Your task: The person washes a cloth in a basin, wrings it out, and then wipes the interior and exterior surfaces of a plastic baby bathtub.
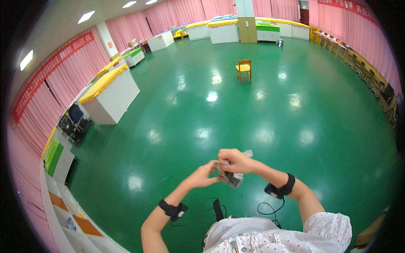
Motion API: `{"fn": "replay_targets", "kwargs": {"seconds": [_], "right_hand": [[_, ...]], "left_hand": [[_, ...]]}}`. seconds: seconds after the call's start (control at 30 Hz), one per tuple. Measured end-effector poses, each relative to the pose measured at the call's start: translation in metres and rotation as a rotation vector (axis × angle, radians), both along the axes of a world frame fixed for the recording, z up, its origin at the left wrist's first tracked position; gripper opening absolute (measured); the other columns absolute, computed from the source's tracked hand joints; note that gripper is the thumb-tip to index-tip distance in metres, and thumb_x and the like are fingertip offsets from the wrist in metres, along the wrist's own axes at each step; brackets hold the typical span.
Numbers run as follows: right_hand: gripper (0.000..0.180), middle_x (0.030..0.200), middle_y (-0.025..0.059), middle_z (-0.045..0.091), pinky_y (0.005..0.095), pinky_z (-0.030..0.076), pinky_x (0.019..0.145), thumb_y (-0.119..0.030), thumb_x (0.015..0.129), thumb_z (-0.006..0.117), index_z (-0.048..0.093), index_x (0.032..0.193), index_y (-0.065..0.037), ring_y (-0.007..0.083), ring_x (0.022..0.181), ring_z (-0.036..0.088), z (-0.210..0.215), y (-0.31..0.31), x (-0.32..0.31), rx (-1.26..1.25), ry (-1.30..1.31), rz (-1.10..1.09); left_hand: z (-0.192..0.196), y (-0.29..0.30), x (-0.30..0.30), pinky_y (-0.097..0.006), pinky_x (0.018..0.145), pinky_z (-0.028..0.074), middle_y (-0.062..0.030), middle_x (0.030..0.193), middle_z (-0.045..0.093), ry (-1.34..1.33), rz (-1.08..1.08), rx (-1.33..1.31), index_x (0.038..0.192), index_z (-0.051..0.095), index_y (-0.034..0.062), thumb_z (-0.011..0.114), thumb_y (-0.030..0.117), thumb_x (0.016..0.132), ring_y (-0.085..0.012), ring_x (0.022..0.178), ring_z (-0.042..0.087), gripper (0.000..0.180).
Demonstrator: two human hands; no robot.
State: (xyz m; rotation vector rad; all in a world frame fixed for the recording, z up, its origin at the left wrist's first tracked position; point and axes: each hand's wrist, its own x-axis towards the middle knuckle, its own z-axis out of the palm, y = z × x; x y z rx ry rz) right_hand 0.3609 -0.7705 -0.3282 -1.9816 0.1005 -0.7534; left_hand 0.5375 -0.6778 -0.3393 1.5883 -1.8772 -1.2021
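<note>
In front of my body, my right hand (234, 160) is closed on a crumpled grey and whitish bag (234, 180) that looks like thin plastic. A pale end of it sticks out past the back of the hand, and a darker grey part hangs below the fingers. My left hand (203, 175) is at the left edge of the bag, with its curved fingers and thumb on it. What is inside the bag, if anything, cannot be made out. Both hands are above the green floor (177, 126).
A small wooden chair (244, 70) stands ahead on the floor. White counters with yellow covers (110, 96) line the left and far walls. Folded strollers (75, 122) are at the left. Cables (270, 205) hang by my waist. Black straps (173, 209) with small devices circle both forearms.
</note>
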Motion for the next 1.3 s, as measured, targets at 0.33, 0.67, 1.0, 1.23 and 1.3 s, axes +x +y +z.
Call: {"fn": "replay_targets", "kwargs": {"seconds": [0.33,0.67,1.0,1.23,1.3], "right_hand": [[0.023,0.066,0.0059,0.038,0.0278,0.033,0.052,-0.007,0.067,0.059,0.036,0.066,-0.002,0.0135,0.059,0.037,-0.087,-0.161,-0.013,0.297,0.042,-0.492],[0.019,0.06,0.0015,0.034,0.0274,0.032,0.052,-0.007,0.066,0.055,0.036,0.065,-0.004,0.0102,0.06,0.034,-0.131,-0.382,0.073,0.544,0.073,-0.16],[0.019,0.071,0.009,0.045,0.034,0.04,0.058,-0.008,0.07,0.064,0.046,0.074,-0.003,0.0258,0.066,0.049,-0.13,-0.66,0.169,0.214,0.126,-0.035],[0.016,0.075,0.0097,0.05,0.0388,0.044,0.059,-0.017,0.076,0.059,0.049,0.077,-0.006,0.0297,0.073,0.055,-0.148,-0.857,0.215,-0.082,0.319,-0.18],[0.012,0.075,0.0098,0.051,0.0391,0.045,0.06,-0.015,0.075,0.058,0.05,0.078,-0.007,0.0302,0.073,0.055,-0.179,-0.902,0.222,-0.158,0.408,-0.274]], "left_hand": [[-0.082,-0.201,-0.011,-0.035,0.087,0.041,-0.0158,0.108,0.048,-0.091,-0.182,-0.199,0.125,0.038,0.0037,0.068,0.024,0.073,-0.0269,0.099,0.05,0.064],[-0.128,-0.399,0.073,-0.031,0.077,0.048,-0.0107,0.11,0.048,0.26,-0.045,0.211,0.115,0.05,0.005,0.065,0.018,0.075,-0.0185,0.094,0.054,0.044],[-0.155,-0.63,0.182,-0.027,0.075,0.047,-0.0059,0.102,0.05,0.273,0.386,0.026,0.109,0.058,0.0044,0.062,0.014,0.08,-0.0144,0.09,0.052,0.031],[-0.172,-0.833,0.253,-0.025,0.059,0.044,-0.0049,0.083,0.059,0.054,0.396,-0.079,0.103,0.06,0.0072,0.056,0.021,0.083,-0.012,0.069,0.055,0.024],[-0.196,-0.886,0.258,-0.025,0.059,0.044,-0.0061,0.078,0.061,0.116,0.451,0.049,0.097,0.059,0.0054,0.058,0.024,0.082,-0.0119,0.06,0.053,0.024]]}}
